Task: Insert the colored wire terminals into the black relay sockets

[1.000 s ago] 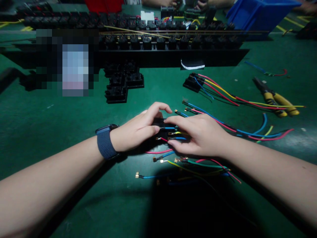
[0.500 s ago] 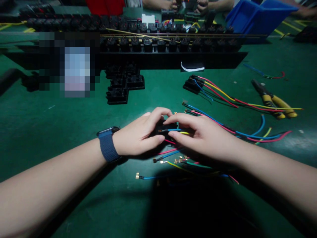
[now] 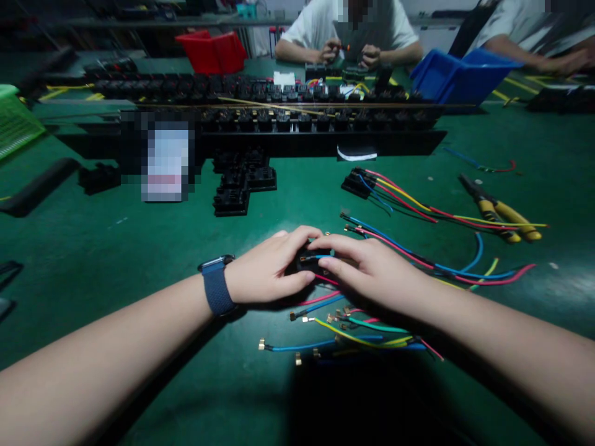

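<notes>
My left hand [image 3: 274, 266], with a dark watch on its wrist, is closed around a small black plastic socket module [image 3: 304, 265] above the green table. My right hand [image 3: 367, 263] meets it from the right, thumb and forefinger pinching a blue wire [image 3: 318, 257] with a metal terminal that lies over the module. Fingers hide much of the module and the wire's tail. Below my hands lie loose wires in blue [image 3: 297, 347], green [image 3: 379, 326] and yellow [image 3: 334, 331], with brass terminals. Blue and pink wires [image 3: 400, 243] stretch behind my right hand.
A wired black module [image 3: 357, 184] and yellow-handled pliers [image 3: 499, 210] lie at right. Several black modules [image 3: 232, 195] sit ahead, before long black rails [image 3: 302, 144] full of parts. Blue bin [image 3: 465, 77], red bin [image 3: 211, 52] and green basket [image 3: 18, 121] stand around. Co-workers sit opposite.
The view has tipped up, so more of the far side and the co-workers shows. Both hands stay together at the black module, with the blue wire still in the right fingers.
</notes>
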`<state>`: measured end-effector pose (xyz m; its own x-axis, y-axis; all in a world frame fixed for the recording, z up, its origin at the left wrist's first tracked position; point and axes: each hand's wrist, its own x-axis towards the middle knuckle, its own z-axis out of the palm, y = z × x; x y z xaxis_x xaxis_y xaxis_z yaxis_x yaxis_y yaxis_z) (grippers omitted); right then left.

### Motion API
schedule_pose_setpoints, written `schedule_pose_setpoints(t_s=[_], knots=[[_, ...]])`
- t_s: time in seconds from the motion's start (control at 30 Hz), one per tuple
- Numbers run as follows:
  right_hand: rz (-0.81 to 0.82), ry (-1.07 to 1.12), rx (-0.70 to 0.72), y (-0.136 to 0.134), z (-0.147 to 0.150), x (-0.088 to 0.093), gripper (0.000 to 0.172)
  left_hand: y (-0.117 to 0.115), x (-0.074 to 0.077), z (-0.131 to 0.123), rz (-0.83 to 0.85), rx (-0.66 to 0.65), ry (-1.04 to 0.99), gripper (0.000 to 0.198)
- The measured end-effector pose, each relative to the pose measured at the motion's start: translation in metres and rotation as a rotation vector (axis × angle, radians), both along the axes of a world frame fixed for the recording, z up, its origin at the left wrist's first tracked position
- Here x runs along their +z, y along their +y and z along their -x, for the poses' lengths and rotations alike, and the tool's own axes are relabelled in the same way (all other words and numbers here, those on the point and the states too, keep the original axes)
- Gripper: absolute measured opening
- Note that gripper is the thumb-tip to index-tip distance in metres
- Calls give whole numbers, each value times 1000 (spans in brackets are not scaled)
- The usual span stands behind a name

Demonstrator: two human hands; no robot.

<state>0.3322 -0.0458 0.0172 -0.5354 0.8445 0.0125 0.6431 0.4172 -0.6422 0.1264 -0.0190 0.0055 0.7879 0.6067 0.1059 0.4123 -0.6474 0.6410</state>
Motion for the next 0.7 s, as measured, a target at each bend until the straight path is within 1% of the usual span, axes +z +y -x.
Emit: schedule_pose_setpoints(t_s=[0.07,0.13,0.23,0.3,0.5,0.57,0.63,0.7], knots=[[-91,-103,13,0,0,-1,34,-1,0,0,30,40,-14,39],[-160,-195,33,-2,1,-2,39,-1,-1,0,11,83,-29,40],[-235,-258,39,-5,3,-1,43,-2,-3,-1,-59,146,-27,39],[-279,-279,37,-8,4,0,44,-2,-3,-1,-71,198,-24,35],[-343,-313,5,-10,5,2,38,0,-3,-1,-76,269,-46,31],[-364,-347,-16,-9,4,2,39,1,-4,0,-93,334,-86,29],[-366,-400,-35,-8,3,2,43,3,-5,1,-93,422,-141,29],[-352,-451,-48,-7,2,1,49,5,-8,2,-43,495,-192,29]])
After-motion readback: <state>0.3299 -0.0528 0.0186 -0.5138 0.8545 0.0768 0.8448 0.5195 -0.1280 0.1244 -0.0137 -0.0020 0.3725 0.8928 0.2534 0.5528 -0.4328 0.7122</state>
